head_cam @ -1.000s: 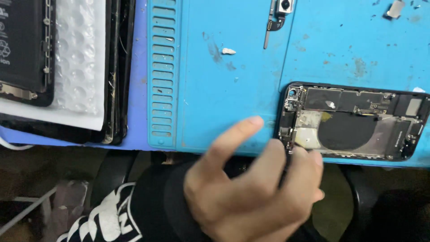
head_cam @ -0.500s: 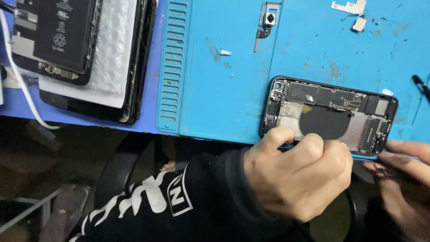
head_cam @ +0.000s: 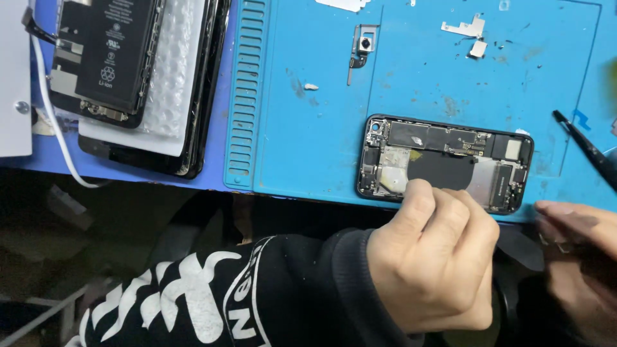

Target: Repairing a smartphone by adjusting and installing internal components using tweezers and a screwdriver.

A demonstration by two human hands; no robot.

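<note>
An opened black phone (head_cam: pixel 450 144) lies on a blue work mat (head_cam: pixel 321 128) near its front edge, with circuit boards and metal shields exposed. My left hand (head_cam: pixel 430 257), in a black sleeve with white print, is curled at the phone's near edge, the thumb pressing on its inside. My right hand (head_cam: pixel 578 231) sits at the lower right, partly cut off. It holds black tweezers (head_cam: pixel 588 151) whose tip points up and left, just right of the phone and apart from it.
A small camera module (head_cam: pixel 365 45) and silver metal brackets (head_cam: pixel 466 29) lie on the mat beyond the phone. At the left, another opened phone with a black battery (head_cam: pixel 109 58) rests on bubble wrap (head_cam: pixel 170 71) over dark panels. A white cable (head_cam: pixel 54 128) runs beside them.
My left hand came from below the mat up to the phone's near edge and closed there. My right hand with the tweezers entered at the right. The view shifted, so the phone sits more central.
</note>
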